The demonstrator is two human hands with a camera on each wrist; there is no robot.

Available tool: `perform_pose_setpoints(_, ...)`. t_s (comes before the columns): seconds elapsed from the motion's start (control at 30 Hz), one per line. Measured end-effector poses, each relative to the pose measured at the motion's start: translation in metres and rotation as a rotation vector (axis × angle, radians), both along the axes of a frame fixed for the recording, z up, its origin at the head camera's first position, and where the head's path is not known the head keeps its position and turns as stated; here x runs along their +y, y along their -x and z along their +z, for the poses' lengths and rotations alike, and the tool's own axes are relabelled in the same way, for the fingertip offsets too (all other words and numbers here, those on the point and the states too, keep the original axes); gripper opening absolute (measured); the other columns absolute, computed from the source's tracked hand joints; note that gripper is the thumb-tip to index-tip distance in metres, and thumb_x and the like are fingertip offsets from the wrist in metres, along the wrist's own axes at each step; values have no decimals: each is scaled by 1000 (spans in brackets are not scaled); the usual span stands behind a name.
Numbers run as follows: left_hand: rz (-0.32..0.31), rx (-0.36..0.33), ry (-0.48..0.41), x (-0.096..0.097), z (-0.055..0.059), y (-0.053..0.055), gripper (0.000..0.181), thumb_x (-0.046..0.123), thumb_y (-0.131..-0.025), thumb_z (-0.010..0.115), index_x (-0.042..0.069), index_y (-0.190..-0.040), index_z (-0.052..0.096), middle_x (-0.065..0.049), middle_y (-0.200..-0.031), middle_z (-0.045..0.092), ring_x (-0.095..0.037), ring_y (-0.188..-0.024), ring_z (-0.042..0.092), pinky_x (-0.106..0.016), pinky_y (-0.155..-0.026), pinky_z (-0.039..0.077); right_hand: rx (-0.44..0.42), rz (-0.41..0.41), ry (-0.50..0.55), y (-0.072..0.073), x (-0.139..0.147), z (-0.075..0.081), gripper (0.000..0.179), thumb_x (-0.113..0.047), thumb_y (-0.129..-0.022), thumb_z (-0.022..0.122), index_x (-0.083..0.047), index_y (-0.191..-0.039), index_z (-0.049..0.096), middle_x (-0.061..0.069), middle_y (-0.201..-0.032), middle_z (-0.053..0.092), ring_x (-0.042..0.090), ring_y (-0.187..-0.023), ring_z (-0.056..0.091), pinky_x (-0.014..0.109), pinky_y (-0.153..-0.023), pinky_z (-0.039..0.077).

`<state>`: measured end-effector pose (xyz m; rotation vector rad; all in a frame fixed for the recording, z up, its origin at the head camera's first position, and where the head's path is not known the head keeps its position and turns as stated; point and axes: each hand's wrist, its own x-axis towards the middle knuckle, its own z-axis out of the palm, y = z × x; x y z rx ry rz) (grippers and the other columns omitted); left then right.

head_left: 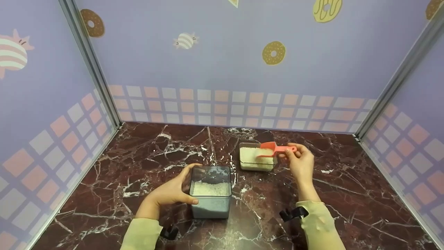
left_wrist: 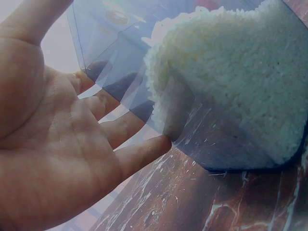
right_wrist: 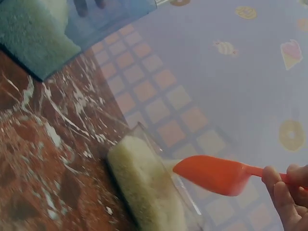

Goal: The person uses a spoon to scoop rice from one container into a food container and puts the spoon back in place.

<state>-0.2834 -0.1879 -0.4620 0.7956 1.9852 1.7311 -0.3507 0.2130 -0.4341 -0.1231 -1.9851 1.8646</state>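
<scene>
My left hand (head_left: 173, 189) holds a tall clear blue-tinted container (head_left: 211, 208) by its left side, thumb at the near corner and fingers toward the far side. White rice (left_wrist: 240, 72) fills its lower part and slopes up to one side in the left wrist view. My right hand (head_left: 301, 163) pinches the handle of a red scoop (right_wrist: 211, 174). The scoop is tilted over a smaller clear rectangular container (head_left: 256, 167), which holds much pale rice (head_left: 249, 152). A blurred pale stream runs from the scoop's mouth down toward that rice.
Both containers stand on a dark red marbled tabletop (head_left: 166, 152), the smaller one farther back and to the right. Lilac panels (head_left: 222, 62) with printed sweets and checks enclose the back and sides. Metal posts (head_left: 92, 66) stand at the corners.
</scene>
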Motion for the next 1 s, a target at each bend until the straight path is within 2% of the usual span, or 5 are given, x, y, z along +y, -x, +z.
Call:
perform_pose_setpoints(0.2, -7, -8, -6, -1, -2, 1, 109, -1, -76, 82, 12, -159, 12, -32, -158, 32, -51, -140, 44, -44, -109, 52, 109, -150, -314, -5, 4, 4, 22, 4, -93, 68, 8, -115, 69, 25, -92, 76, -7, -62, 62, 9, -53, 44)
perform_pose_setpoints(0.4, -14, 3, -15, -1, -3, 2, 109, 0, -76, 82, 10, -158, 11, -34, -158, 31, -51, -140, 44, -45, -109, 52, 306, -208, -470, -9, 1, 7, 21, 4, -90, 73, 5, -110, 70, 22, -91, 78, 4, -69, 67, 3, -61, 44)
perform_pose_setpoints(0.63, 7, 10, 15, 0, -1, 1, 108, 0, -76, 83, 15, -158, 14, -26, -157, 36, -50, -140, 44, -45, -108, 52, 462, -136, -224, -10, -2, 10, 22, 7, -91, 70, 12, -111, 66, 33, -88, 73, -6, -68, 67, 12, -64, 56)
perform_pose_setpoints(0.9, 2, 10, 14, -1, 0, 1, 107, 0, -77, 83, 14, -158, 14, -25, -159, 36, -51, -141, 43, -45, -108, 52, 209, -127, -165, 0, 1, -2, 25, 6, -92, 69, 12, -116, 66, 32, -93, 74, -9, -61, 65, 10, -53, 47)
perform_pose_setpoints(1.0, -4, -1, 2, 0, 0, 1, 108, 0, -76, 83, 13, -158, 14, -27, -158, 36, -51, -138, 46, -45, -106, 53, 162, -113, -24, 1, 3, 2, 27, 5, -94, 68, 13, -119, 65, 19, -85, 77, -5, -62, 68, 12, -56, 52)
